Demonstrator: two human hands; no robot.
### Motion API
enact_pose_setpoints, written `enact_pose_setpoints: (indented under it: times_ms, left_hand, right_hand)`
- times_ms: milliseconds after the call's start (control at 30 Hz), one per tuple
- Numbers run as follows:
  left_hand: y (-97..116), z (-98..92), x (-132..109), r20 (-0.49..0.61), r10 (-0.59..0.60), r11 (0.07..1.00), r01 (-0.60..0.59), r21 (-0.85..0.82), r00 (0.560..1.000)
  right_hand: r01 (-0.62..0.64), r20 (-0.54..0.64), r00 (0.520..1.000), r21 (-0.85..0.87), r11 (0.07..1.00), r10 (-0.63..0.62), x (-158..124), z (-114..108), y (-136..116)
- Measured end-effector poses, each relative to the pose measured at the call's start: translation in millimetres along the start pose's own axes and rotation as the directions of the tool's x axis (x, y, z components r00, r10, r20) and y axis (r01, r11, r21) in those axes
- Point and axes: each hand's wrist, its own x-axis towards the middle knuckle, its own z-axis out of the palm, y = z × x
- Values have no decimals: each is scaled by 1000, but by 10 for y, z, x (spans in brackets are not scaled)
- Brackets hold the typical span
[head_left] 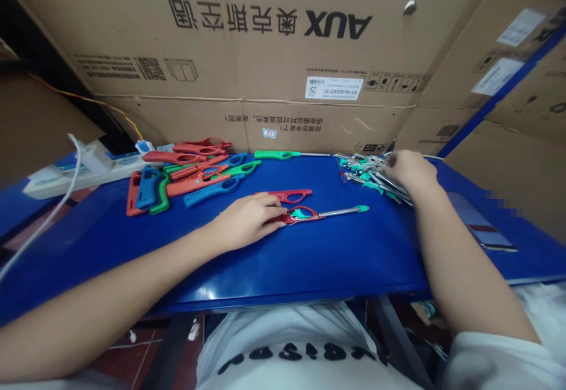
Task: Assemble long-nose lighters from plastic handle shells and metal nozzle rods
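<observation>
My left hand [254,219] has its fingers closed on the handle end of a red lighter shell [312,216], which lies on the blue table. Inside the shell sits a green trigger [299,214], and a metal tube [338,211] with a green tip sticks out to the right. Just behind it lies another red shell piece [292,195], partly covered by the hand. At the right, my right hand [409,171] is curled over a pile of metal lighter tubes with green triggers [365,173]. Its fingertips are down in the pile, so what they pinch is hidden.
Several red, blue, green and orange lighter shells [194,172] are heaped at the left. A green lighter with a metal tube [276,154] lies at the back. A white power strip [88,172], a phone [480,222] and cardboard walls [265,54] surround the blue table [309,266].
</observation>
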Motion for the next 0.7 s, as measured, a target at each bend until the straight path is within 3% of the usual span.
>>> enact_pose_setpoints:
  times_ms: [67, 133, 233, 333, 433, 533, 633, 700]
  left_hand:
    - [4, 3, 2, -9, 1, 1000, -1, -28, 1000]
    - [14, 6, 6, -35, -11, 997, 9, -72, 999]
    - [45, 22, 18, -131, -83, 979, 56, -197, 988]
    - [92, 50, 36, -220, -186, 920, 91, -380, 958]
    - [139, 88, 55, -221, -237, 815, 70, -575, 946]
    - [147, 132, 73, -102, -285, 664, 120, -738, 953]
    - [98, 164, 90, 12, -363, 498, 205, -843, 932]
    - [54, 170, 104, 44, -406, 388, 216, -896, 913]
  right_hand:
    - [146, -70, 988, 197, 970, -135, -77, -10, -91]
    - [259, -55, 962, 483, 836, -266, -210, -2, -248]
    - [255, 74, 857, 800, 543, -511, -497, 55, -550]
    - [260, 70, 748, 885, 387, -660, -798, 162, -806]
    - [245, 87, 693, 905, 347, -716, -1001, 284, -943]
    - [212, 106, 654, 925, 316, -749, -1069, 387, -984]
    - [241, 110, 667, 904, 353, -737, -1062, 454, -974]
    - [350, 60, 671, 853, 388, -739, -1058, 471, -956]
